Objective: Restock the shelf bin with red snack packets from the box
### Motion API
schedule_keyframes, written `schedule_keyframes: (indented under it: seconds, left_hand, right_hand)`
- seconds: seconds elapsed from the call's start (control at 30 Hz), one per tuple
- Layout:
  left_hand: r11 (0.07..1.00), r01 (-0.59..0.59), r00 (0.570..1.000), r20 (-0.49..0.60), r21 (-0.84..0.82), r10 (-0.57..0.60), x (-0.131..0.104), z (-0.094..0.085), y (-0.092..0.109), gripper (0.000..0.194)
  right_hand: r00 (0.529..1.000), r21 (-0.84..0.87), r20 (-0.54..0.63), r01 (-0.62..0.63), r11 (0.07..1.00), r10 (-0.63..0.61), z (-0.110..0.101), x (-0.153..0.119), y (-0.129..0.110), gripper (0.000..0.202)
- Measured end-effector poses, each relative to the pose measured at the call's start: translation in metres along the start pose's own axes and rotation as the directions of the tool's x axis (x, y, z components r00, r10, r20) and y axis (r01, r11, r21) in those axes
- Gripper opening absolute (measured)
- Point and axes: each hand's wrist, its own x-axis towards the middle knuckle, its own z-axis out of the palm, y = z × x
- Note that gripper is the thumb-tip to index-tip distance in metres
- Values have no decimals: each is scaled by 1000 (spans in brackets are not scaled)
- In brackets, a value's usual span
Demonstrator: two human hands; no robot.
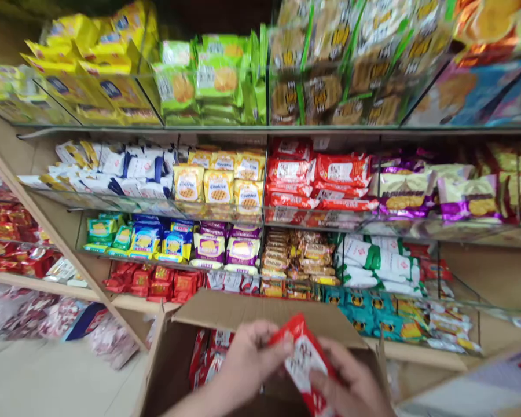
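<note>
Both of my hands are over an open cardboard box (260,313) and hold one red and white snack packet (301,359) between them. My left hand (254,353) pinches the packet's upper left edge. On its right side, my right hand (345,376) grips it with the thumb across the front. The packet is tilted, and its lower end runs near the bottom of the view. Inside the box at the left lie more red packets (211,359). My hands are slightly blurred.
Shelves with glass fronts rise behind the box. They hold red packets (341,171), yellow cookie packets (219,185), green packets (219,75) and white-green packets (377,260). Plastic bags (113,341) lie on the floor at the left. A wooden divider (69,249) slants down beside them.
</note>
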Motion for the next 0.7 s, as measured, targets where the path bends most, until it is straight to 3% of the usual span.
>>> schedule_keyframes:
  seconds: [0.13, 0.27, 0.37, 0.47, 0.57, 0.7]
  left_hand:
    - [940, -199, 979, -12, -277, 203, 23, 19, 24, 34]
    - [948, -161, 983, 45, -273, 180, 28, 31, 29, 29]
    - [941, -177, 983, -11, -289, 182, 29, 32, 25, 28]
    - [928, -245, 969, -83, -282, 231, 31, 27, 21, 27]
    - [929, -252, 967, -46, -269, 249, 33, 20, 19, 32]
    - [923, -279, 960, -52, -265, 275, 34, 15, 18, 32]
  right_hand:
    - [977, 170, -202, -35, 985, 70, -1, 3, -21, 37]
    - [921, 129, -386, 7, 992, 44, -7, 20, -17, 37]
    - [931, 124, -364, 30, 992, 18, -6, 23, -11, 39]
    - [971, 172, -236, 20, 985, 21, -5, 21, -12, 40]
    - [990, 187, -138, 5, 982, 22, -2, 20, -14, 43]
    - [956, 163, -278, 148, 975, -98, 4, 24, -9, 50]
